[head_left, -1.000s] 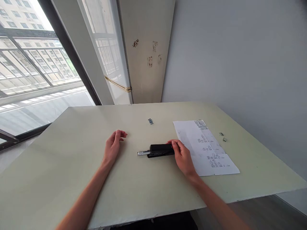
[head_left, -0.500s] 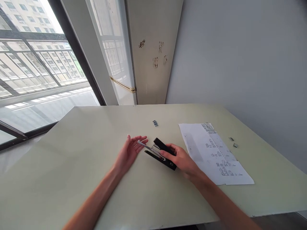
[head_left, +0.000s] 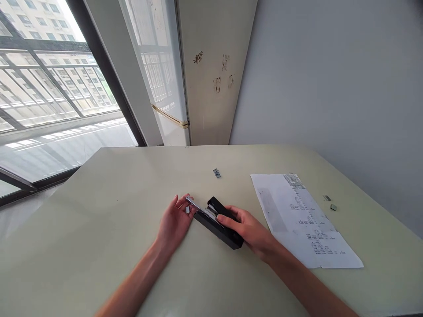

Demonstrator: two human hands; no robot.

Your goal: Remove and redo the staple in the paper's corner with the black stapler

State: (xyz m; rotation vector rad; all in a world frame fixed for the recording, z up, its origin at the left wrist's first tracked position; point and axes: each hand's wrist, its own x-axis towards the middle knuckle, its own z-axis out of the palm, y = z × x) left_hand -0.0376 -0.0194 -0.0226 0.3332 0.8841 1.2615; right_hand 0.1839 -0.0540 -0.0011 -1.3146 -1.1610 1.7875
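A black stapler [head_left: 220, 229] is tilted over the table, its top arm raised and its metal magazine sticking out to the left. My right hand [head_left: 243, 224] grips it near the hinge end, thumb on the magazine. My left hand [head_left: 175, 222] is palm up below the magazine's tip, fingers slightly curled. A small silver staple strip [head_left: 188, 210] rests on the fingers of that hand.
Several staple strips [head_left: 217, 173] lie on the table [head_left: 99, 220] beyond the stapler. A printed sheet [head_left: 297, 215] is at the right, with two small staple pieces [head_left: 333, 207] beyond its edge. A refrigerator [head_left: 211, 114] stands behind the table.
A small staple strip now shows on my left hand's fingers. The stapler has tipped and moved slightly left and nearer, and the left fingers have curled a little. The view has shifted slightly.
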